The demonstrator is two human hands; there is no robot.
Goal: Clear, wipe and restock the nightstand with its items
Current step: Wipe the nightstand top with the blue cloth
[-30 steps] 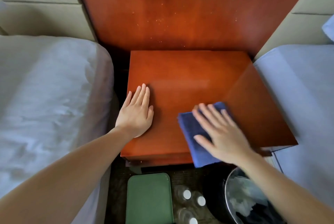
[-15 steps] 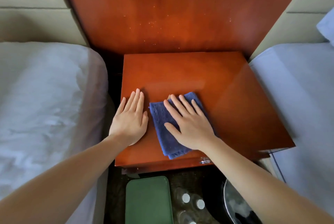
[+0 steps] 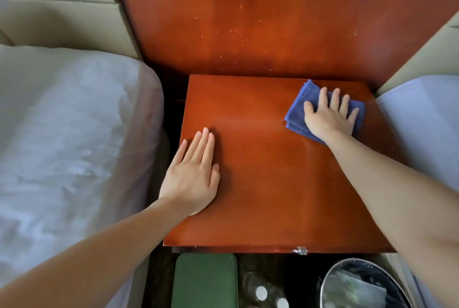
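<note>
Under R hand (image 3: 327,119): cloth (image 3: 298,111).

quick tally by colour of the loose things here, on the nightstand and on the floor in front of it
blue: 1, the cloth under the right hand
green: 1, the flat case on the floor
clear with white caps: 2 bottles in view, possibly more out of frame
silver: 1, the bin
total: 5

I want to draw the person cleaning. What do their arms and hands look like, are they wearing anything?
Both arms are bare as far up as the picture shows: no sleeves appear. The left hand and the right hand wear no gloves, and no rings, watch or bracelets show. The fingernails look short and unpainted.
</note>
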